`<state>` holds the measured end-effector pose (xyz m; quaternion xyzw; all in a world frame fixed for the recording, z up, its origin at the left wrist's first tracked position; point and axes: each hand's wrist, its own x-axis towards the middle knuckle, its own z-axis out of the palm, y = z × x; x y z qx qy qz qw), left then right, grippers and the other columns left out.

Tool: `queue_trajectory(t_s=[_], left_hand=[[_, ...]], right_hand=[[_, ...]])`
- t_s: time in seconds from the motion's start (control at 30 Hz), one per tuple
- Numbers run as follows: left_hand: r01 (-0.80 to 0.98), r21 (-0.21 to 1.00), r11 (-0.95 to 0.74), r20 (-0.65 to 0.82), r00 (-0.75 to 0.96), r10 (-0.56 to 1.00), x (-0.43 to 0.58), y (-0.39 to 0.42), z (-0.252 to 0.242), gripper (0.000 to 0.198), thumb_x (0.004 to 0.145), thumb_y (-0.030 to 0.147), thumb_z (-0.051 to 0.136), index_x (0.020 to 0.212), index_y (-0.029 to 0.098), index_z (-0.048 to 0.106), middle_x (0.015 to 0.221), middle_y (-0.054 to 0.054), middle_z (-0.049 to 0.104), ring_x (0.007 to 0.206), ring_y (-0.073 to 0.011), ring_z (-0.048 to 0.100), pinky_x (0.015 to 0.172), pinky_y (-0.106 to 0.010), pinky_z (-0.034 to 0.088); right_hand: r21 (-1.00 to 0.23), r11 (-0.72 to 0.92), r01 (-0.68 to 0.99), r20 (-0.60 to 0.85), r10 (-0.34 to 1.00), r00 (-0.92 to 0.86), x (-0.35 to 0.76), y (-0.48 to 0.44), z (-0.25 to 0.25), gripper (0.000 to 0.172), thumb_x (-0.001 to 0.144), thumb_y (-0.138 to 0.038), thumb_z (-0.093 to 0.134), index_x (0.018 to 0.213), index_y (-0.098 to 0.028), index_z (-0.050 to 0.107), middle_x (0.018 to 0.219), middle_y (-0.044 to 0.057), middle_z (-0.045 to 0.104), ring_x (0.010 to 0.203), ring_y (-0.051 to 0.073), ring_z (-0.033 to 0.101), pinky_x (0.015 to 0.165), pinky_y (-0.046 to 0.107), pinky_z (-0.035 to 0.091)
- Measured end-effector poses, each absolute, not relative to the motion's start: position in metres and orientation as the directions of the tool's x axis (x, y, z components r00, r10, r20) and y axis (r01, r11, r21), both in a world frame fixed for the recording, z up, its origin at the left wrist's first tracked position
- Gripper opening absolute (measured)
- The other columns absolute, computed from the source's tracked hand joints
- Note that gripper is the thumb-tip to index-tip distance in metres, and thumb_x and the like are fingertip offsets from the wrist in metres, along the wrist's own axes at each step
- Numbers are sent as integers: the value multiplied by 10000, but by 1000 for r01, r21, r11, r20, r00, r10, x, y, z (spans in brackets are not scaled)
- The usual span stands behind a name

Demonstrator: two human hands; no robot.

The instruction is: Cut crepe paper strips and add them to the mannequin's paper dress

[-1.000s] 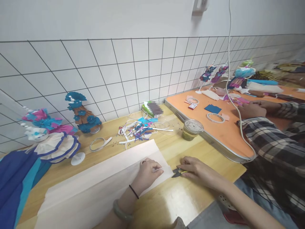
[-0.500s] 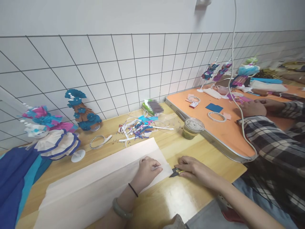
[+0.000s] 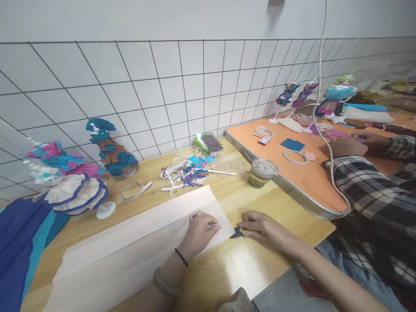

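Observation:
A long folded sheet of pale pink crepe paper [image 3: 130,247] lies across the wooden table [image 3: 234,268]. My left hand [image 3: 198,232] rests on the sheet's right end, fingers curled and pinching its edge. Just right of that edge, my right hand [image 3: 264,229] is closed on small scissors [image 3: 237,232], whose dark blades point at the paper's corner.
Paper dolls [image 3: 69,182] and blue paper [image 3: 19,242] stand at the left. Paper scraps [image 3: 185,175], a tape ring [image 3: 131,190] and a lidded cup [image 3: 261,172] lie behind the sheet. A person in a plaid sleeve [image 3: 373,190] works at an orange board [image 3: 292,173] on the right. A white cable [image 3: 321,108] hangs down.
The scissors' blades have crept slightly left toward the paper's corner. Both hands otherwise stay in place; the view has shifted a little.

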<state>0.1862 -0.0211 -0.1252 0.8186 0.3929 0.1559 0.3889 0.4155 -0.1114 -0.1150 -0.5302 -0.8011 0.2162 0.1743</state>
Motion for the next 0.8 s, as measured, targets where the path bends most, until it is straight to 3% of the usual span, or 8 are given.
queue_trajectory(t_s=[0.8], left_hand=[[509, 758, -408, -34, 656, 754, 186, -22, -126, 96, 759, 268, 586, 719, 221, 661, 801, 7, 679, 881, -191, 528, 860, -375, 285]], right_hand=[[-537, 336, 774, 26, 923, -383, 407, -111, -112, 313, 902, -389, 450, 1072, -203, 635, 866, 68, 547, 817, 170, 518, 721, 275, 388]])
